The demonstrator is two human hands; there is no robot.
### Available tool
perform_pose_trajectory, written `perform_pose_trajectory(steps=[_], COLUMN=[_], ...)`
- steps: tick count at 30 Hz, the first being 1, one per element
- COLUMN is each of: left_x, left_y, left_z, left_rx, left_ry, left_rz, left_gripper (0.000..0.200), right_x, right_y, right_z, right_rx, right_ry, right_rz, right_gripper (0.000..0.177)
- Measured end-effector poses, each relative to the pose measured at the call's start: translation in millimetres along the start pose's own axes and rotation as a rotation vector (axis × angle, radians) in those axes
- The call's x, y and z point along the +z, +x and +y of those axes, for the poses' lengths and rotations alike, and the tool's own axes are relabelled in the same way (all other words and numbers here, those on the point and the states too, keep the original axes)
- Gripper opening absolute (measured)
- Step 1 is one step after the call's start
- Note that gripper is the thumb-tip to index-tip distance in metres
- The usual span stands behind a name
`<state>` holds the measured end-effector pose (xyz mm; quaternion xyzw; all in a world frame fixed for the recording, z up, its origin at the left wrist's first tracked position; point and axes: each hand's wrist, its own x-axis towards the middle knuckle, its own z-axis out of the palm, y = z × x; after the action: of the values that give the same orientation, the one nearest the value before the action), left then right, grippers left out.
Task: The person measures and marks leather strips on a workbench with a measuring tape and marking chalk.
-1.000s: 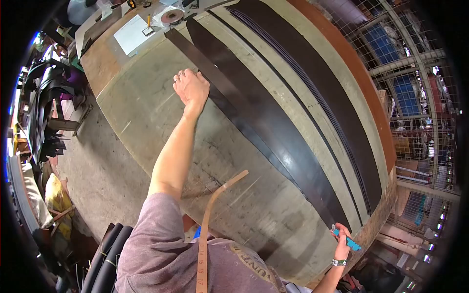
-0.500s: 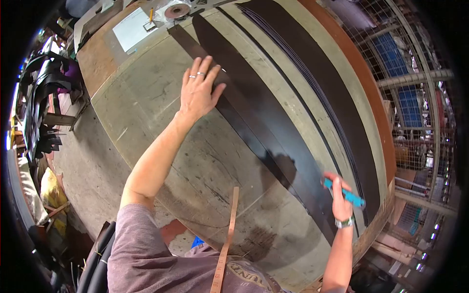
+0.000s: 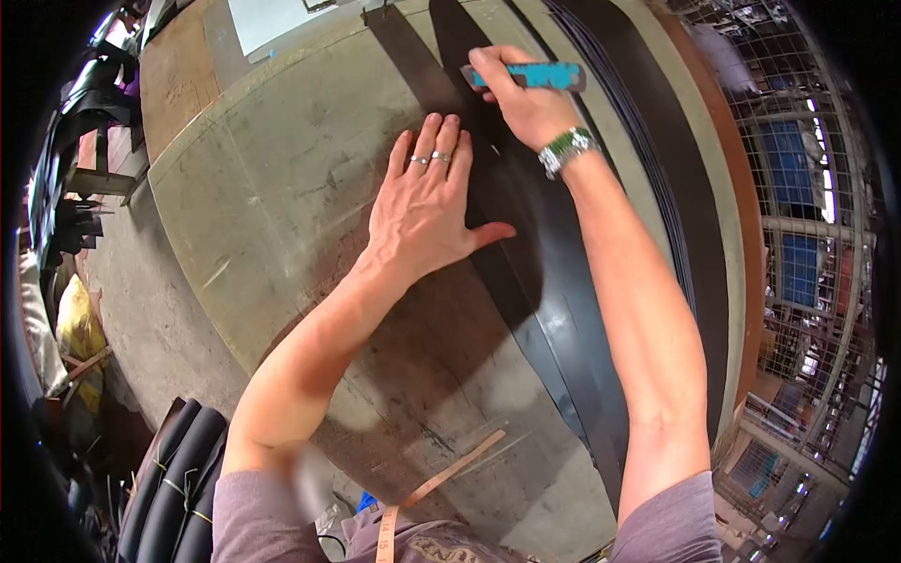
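Note:
My left hand [image 3: 418, 208] lies flat, fingers stretched out, pressing on a long narrow dark strip [image 3: 405, 54] that looks like leather; its thumb reaches toward a wider dark leather-like piece [image 3: 574, 300] beside the strip. My right hand [image 3: 533, 111] is closed around a teal-and-grey utility knife [image 3: 552, 76], above the far part of the wider piece. The knife's blade tip is too small to make out. Both dark pieces run lengthwise from the far edge toward the near right.
A worn grey-green board [image 3: 282, 178] covers the table. Stacked dark strips [image 3: 648, 122] lie to the right, near a wire mesh rack [image 3: 798, 178]. White paper [image 3: 272, 23] sits at the far left. A tape measure [image 3: 455, 466] hangs down my front; dark rolls [image 3: 174, 488] stand lower left.
My right hand with the knife has moved from the near right end to the far end of the dark pieces. My left hand stays on the strip, and the view has tilted and come closer.

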<state>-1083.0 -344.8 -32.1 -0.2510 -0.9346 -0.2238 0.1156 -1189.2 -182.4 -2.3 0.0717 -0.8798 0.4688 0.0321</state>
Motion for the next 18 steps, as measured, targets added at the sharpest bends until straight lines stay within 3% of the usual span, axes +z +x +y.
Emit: perform_pose_trajectory(steps=[14,18], left_x=[2,2], left_y=[1,2], left_z=[-3,-4], left_rx=[-0.012,0.015], left_ry=[-0.062,-0.078], left_rz=[0.008,0.023], left_gripper=[0.112,0.111], right_x=[12,14], right_y=[24,26], right_z=[10,7], right_rx=[-0.133,-0.154], right_ry=[-0.078,-0.052], right_rz=[-0.07,-0.08], right_gripper=[0.042,0.026])
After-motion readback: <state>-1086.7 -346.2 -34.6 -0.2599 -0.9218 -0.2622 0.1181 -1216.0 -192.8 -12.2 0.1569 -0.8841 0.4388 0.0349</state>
